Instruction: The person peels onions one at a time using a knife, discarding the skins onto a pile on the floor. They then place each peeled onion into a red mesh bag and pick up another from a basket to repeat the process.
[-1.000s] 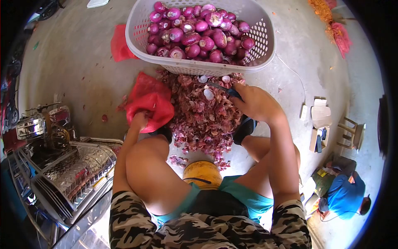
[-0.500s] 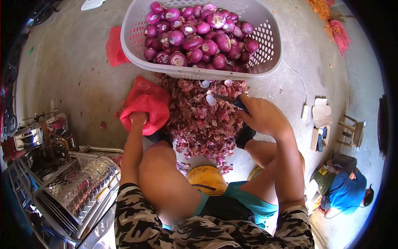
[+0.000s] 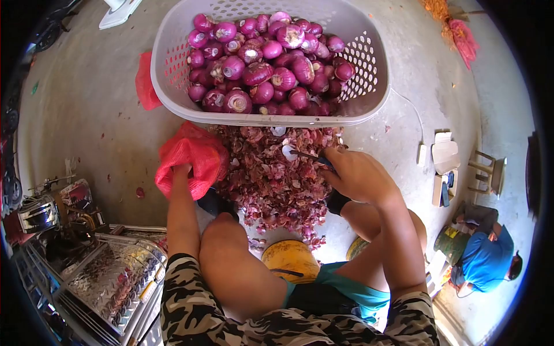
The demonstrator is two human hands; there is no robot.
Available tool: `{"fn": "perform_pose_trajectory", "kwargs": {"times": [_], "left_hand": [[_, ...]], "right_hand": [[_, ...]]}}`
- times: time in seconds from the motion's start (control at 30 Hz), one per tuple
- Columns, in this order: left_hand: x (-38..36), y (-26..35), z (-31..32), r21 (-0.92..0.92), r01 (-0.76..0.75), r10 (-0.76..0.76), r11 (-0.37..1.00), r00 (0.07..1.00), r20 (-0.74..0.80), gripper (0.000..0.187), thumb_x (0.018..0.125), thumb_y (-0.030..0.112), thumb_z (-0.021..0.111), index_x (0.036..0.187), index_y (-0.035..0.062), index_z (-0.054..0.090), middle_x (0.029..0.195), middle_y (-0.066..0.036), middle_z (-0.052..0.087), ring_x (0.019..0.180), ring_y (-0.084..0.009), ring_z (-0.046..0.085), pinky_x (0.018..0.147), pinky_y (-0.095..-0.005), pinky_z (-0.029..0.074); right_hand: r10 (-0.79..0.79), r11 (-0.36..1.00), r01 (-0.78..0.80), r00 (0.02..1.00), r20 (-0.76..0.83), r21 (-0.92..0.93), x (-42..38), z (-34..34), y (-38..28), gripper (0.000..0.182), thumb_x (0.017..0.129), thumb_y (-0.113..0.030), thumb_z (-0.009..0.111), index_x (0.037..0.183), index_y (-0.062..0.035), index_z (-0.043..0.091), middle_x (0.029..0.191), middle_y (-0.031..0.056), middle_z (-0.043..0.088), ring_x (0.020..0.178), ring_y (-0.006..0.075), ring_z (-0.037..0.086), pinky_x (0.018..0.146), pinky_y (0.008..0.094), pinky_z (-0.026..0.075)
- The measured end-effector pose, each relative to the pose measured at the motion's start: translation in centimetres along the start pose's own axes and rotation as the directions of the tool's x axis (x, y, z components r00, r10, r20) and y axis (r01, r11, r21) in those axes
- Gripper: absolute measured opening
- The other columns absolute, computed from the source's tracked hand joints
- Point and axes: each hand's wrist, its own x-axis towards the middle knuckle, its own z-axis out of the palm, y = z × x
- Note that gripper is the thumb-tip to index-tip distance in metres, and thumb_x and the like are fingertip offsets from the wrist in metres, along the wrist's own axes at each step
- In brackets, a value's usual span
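My left hand [image 3: 182,169] is inside a red mesh bag [image 3: 193,151] up to about the wrist. Its fingers are hidden, and I cannot see what they touch. My right hand [image 3: 359,173] is closed round the dark handle of a knife [image 3: 309,155], whose blade points left over a heap of onion skins [image 3: 271,184]. A pale onion piece [image 3: 288,152] lies by the knife's tip. Beyond both hands stands a grey perforated basket [image 3: 271,120], piled with purple-red onions [image 3: 257,74], several with trimmed ends.
A yellow round container [image 3: 290,256] sits between my legs. Metal racks and machine parts [image 3: 109,277] stand at lower left. On the right are an open carton [image 3: 445,155], a wooden stool [image 3: 487,173] and a person in blue [image 3: 487,256]. A white cable [image 3: 412,106] crosses the floor.
The whole view has shifted, so the basket and skin heap appear lower and slightly left. The knife has dipped a little beside the pale piece. My left hand stays in the bag.
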Motion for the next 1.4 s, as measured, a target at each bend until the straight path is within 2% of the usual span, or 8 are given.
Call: {"fn": "perform_pose_trajectory", "kwargs": {"times": [0.4,0.6,0.7,0.9,1.0,1.1,1.2,1.4], "left_hand": [[-9.5,0.0,0.2,-0.142,0.095,-0.084,0.985,0.993,0.077,0.025,0.081,0.015,0.056,0.099,-0.0018,0.061,0.086,-0.007,0.064,0.081,-0.0143,0.06,0.072,-0.027,0.046],[-20.5,2.8,-7.2,-0.434,0.466,-0.259,0.771,0.852,0.454,0.024,0.081,0.014,0.055,0.098,-0.0018,0.061,0.086,-0.006,0.064,0.081,-0.0136,0.06,0.072,-0.0264,0.046],[-21.9,6.1,-15.2,-0.621,0.364,-0.055,0.695,0.887,0.458,0.024,0.081,0.014,0.055,0.098,-0.0018,0.061,0.086,-0.006,0.064,0.081,-0.0132,0.06,0.072,-0.0262,0.046],[-22.1,15.8,-23.3,-0.866,0.023,0.36,0.5,0.904,0.232,0.022,0.086,0.018,0.059,0.097,-0.001,0.062,0.083,-0.003,0.062,0.075,-0.0086,0.056,0.067,-0.0229,0.044],[-21.3,20.9,-25.2,-0.696,-0.05,0.375,0.716,0.869,0.324,0.03,0.089,0.03,0.059,0.099,0.0011,0.064,0.084,-0.003,0.063,0.075,-0.0074,0.056,0.063,-0.0222,0.044],[-20.2,25.1,-24.4,-0.746,0.034,0.353,0.666,0.866,0.355,0.041,0.091,0.039,0.055,0.112,0.0047,0.061,0.087,-0.002,0.063,0.075,-0.0067,0.057,0.06,-0.022,0.043],[-20.9,28.2,-24.4,-0.801,0.342,0.217,0.492,0.842,0.493,0.038,0.094,0.035,0.051,0.122,0.0086,0.054,0.099,-0.003,0.065,0.082,-0.0099,0.061,0.076,-0.0266,0.047],[-21.4,28.3,-21.0,-0.835,0.528,0.378,0.156,0.749,0.545,0.04,0.093,0.039,0.049,0.122,0.0105,0.05,0.102,-0.005,0.06,0.086,-0.0144,0.058,0.077,-0.0347,0.045]], "right_hand": [[-0.087,0.996,0.088,0.988,-0.13,0.003,-0.8,0.2,0.1,0.024,0.08,-0.02,0.059,0.091,0.0005,0.051,0.07,0.0205,0.061,0.071,0.0404,0.06,0.065,0.0498,0.046],[-0.086,0.995,0.091,0.991,-0.1,0.038,-1.9,-0.8,-0.1,0.024,0.082,-0.02,0.059,0.092,-0.0006,0.049,0.075,0.0204,0.061,0.076,0.0401,0.059,0.067,0.0496,0.044],[-0.066,0.996,0.069,0.996,-0.056,0.061,-2.5,-1.1,-0.8,0.024,0.083,-0.021,0.059,0.092,-0.0013,0.048,0.077,0.0202,0.06,0.078,0.0402,0.058,0.069,0.0498,0.043],[-0.159,0.982,0.171,0.978,-0.135,0.08,-3.0,-1.4,-1.3,0.026,0.083,-0.022,0.058,0.096,-0.0002,0.051,0.077,0.0214,0.061,0.076,0.0407,0.059,0.069,0.0499,0.045],[-0.18,0.977,0.197,0.966,-0.185,0.076,-3.0,-1.6,-0.8,0.027,0.084,-0.023,0.057,0.098,0.0001,0.052,0.077,0.022,0.062,0.077,0.0405,0.06,0.07,0.0501,0.046],[-0.155,0.981,0.176,0.965,-0.209,0.084,-3.1,-1.7,0.1,0.028,0.084,-0.023,0.058,0.101,-0.0011,0.051,0.08,0.0225,0.061,0.078,0.0413,0.058,0.069,0.0495,0.045],[-0.103,0.986,0.126,0.976,-0.193,0.11,-2.9,-2.0,0.5,0.028,0.085,-0.023,0.057,0.103,-0.0018,0.051,0.083,0.0233,0.061,0.08,0.0419,0.058,0.069,0.049,0.044],[-0.07,0.976,0.109,0.977,-0.203,0.187,-3.3,-2.3,0.3,0.028,0.088,-0.025,0.053,0.103,-0.0017,0.051,0.083,0.0248,0.06,0.082,0.0422,0.057,0.071,0.0492,0.044]]}}
